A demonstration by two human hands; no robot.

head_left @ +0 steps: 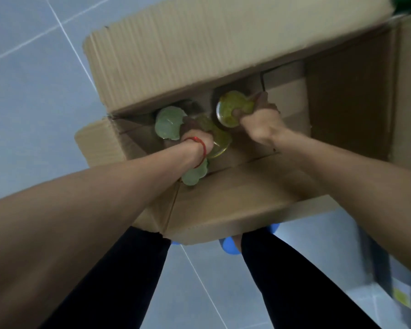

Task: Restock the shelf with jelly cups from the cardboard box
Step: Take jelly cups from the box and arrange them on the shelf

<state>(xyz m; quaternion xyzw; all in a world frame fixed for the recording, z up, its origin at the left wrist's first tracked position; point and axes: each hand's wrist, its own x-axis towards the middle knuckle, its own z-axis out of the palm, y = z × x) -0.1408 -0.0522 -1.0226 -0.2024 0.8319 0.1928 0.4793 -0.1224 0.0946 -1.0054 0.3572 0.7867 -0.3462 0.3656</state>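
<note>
While the left hand point(195, 137) and right hand point(259, 121) grip jelly cups point(233, 108) inside the cardboard box point(176, 55), picking is underway; lifting them out likely follows.

— Where does the one camera sit?
— On the person's head, facing forward and steeply down, along both forearms point(93, 198) into the open cardboard box point(199, 43).
— How near?
— Close: the forearms loom large at the lower edge, the box fills the middle, with the person's legs point(294, 293) and the tiled floor point(33, 103) beneath.
</note>
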